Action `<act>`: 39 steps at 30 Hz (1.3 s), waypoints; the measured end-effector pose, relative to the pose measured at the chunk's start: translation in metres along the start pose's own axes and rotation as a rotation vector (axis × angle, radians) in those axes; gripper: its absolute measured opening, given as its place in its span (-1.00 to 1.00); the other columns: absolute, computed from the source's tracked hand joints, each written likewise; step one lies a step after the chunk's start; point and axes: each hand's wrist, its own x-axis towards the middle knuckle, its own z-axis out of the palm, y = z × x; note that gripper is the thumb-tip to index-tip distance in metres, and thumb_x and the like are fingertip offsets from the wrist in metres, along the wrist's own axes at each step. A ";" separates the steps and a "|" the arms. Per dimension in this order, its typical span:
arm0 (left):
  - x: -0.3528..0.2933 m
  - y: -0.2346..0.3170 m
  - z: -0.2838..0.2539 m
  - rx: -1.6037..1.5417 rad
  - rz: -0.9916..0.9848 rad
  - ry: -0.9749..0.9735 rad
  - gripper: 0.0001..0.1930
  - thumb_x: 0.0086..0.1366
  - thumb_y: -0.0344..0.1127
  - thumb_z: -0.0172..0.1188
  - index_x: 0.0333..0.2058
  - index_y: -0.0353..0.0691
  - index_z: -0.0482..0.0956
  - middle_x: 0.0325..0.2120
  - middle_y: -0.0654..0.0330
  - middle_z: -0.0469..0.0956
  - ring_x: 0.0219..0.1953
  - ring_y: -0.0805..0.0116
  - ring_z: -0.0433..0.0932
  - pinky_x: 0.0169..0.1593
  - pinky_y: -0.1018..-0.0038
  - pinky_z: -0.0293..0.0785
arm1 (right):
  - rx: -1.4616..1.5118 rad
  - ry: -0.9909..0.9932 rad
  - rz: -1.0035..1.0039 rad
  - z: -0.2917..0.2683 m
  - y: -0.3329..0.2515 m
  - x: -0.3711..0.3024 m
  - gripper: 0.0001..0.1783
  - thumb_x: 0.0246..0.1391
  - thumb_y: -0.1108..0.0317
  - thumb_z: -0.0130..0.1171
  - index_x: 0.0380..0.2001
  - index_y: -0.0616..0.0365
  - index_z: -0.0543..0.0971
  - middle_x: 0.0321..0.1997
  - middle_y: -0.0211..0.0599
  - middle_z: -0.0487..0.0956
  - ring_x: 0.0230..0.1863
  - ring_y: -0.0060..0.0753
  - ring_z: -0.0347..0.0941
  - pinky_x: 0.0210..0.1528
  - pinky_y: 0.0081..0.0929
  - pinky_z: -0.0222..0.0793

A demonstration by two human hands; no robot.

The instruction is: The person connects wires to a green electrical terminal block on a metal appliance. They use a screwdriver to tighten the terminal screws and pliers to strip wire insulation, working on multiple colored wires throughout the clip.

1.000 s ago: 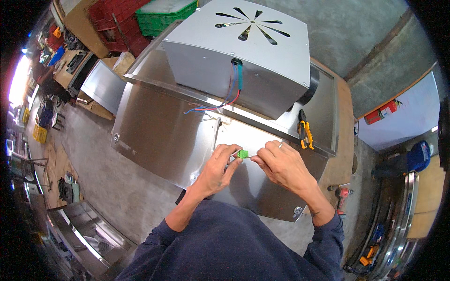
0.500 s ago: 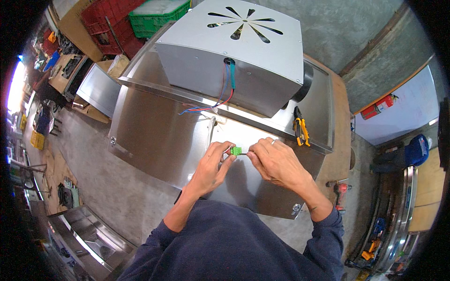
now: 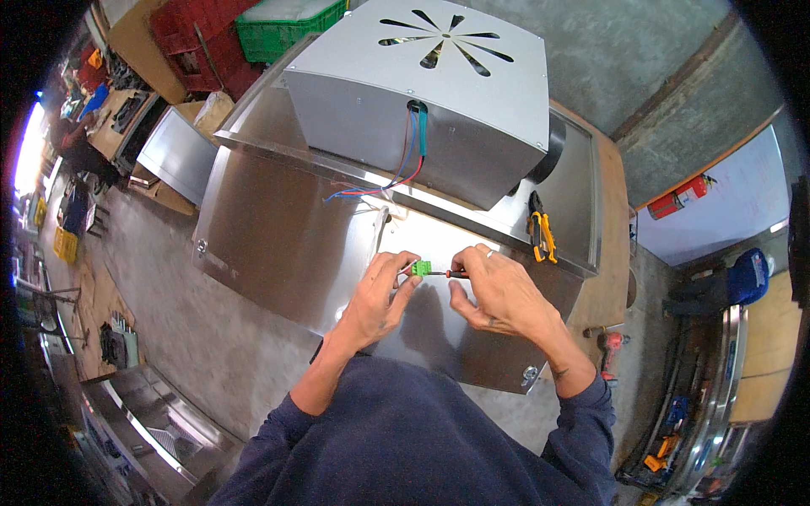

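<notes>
Between the thumb and fingertips of my left hand (image 3: 378,299) is a small green terminal block (image 3: 421,268). Thin wire seems to run from its left side into my fingers. My right hand (image 3: 504,295) holds a small screwdriver with a red and black handle (image 3: 456,274); its thin shaft points left and meets the block. The right thumb stands lower, away from the handle, and the curled fingers partly hide the grip. Both hands are over a shiny sheet metal panel (image 3: 261,228). Red and blue wires (image 3: 371,193) hang from a hole in a metal box (image 3: 354,118) beyond them.
Yellow and black pliers (image 3: 542,229) lie on the metal at the right, beside the box. A white cable (image 3: 381,226) lies just beyond my left hand. A red power tool (image 3: 612,350) is low at the right. Crates (image 3: 287,34) stand at the far left.
My right thumb has come away from the screwdriver, and more of its handle now shows. The left hand keeps the terminal block nearly in place.
</notes>
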 end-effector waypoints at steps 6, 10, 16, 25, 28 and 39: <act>0.001 0.003 -0.005 0.034 0.011 -0.079 -0.64 0.46 -0.51 0.32 0.17 -0.38 0.53 -0.07 -0.04 0.57 -0.05 0.10 0.63 -0.08 0.30 0.67 | -0.095 0.019 -0.116 0.001 -0.001 0.002 -0.75 0.40 0.21 0.28 -0.24 0.18 0.55 -0.29 -0.15 0.46 -0.19 -0.02 0.56 -0.23 -0.10 0.55; -0.002 0.001 -0.001 -0.003 0.000 -0.045 -0.65 0.43 -0.51 0.33 0.15 -0.31 0.56 -0.14 0.01 0.56 -0.16 0.17 0.61 -0.13 0.33 0.61 | -0.064 0.014 -0.081 0.006 0.001 0.000 -0.71 0.42 0.19 0.27 -0.28 0.19 0.53 -0.31 -0.13 0.49 -0.23 0.02 0.55 -0.24 -0.05 0.53; -0.002 -0.001 0.000 -0.019 0.007 -0.036 -0.66 0.42 -0.53 0.33 0.14 -0.31 0.57 -0.17 0.03 0.55 -0.21 0.17 0.59 -0.10 0.30 0.56 | 0.089 -0.012 0.025 0.015 0.005 -0.001 -0.64 0.46 0.17 0.24 -0.36 0.22 0.50 -0.42 -0.03 0.53 -0.35 0.13 0.56 -0.29 0.02 0.49; -0.003 -0.004 0.008 -0.031 -0.015 0.008 -0.66 0.44 -0.47 0.35 0.14 -0.35 0.57 -0.16 0.04 0.58 -0.22 0.24 0.56 -0.12 0.36 0.53 | 0.292 -0.109 0.306 0.006 0.001 -0.002 -0.63 0.51 0.18 0.17 -0.29 0.29 0.59 -0.40 0.08 0.63 -0.37 0.09 0.59 -0.31 -0.12 0.46; 0.003 -0.004 -0.001 -0.089 -0.157 0.020 -0.62 0.43 -0.48 0.37 0.18 -0.37 0.59 -0.18 0.09 0.59 -0.24 0.39 0.50 -0.18 0.47 0.49 | 0.537 0.085 0.376 0.010 0.012 -0.006 -0.67 0.59 0.16 0.07 -0.04 0.24 0.60 -0.33 -0.09 0.68 -0.38 -0.23 0.54 -0.26 -0.30 0.45; 0.000 -0.015 0.005 -0.381 -0.232 0.077 -0.67 0.42 -0.46 0.40 0.11 -0.39 0.65 -0.13 0.25 0.63 -0.24 0.61 0.42 -0.17 0.61 0.41 | 1.615 0.446 0.649 0.118 -0.024 0.008 -0.43 0.51 0.18 0.18 0.44 0.19 0.40 -0.04 -0.47 0.54 -0.20 -0.70 0.30 -0.16 -0.65 0.27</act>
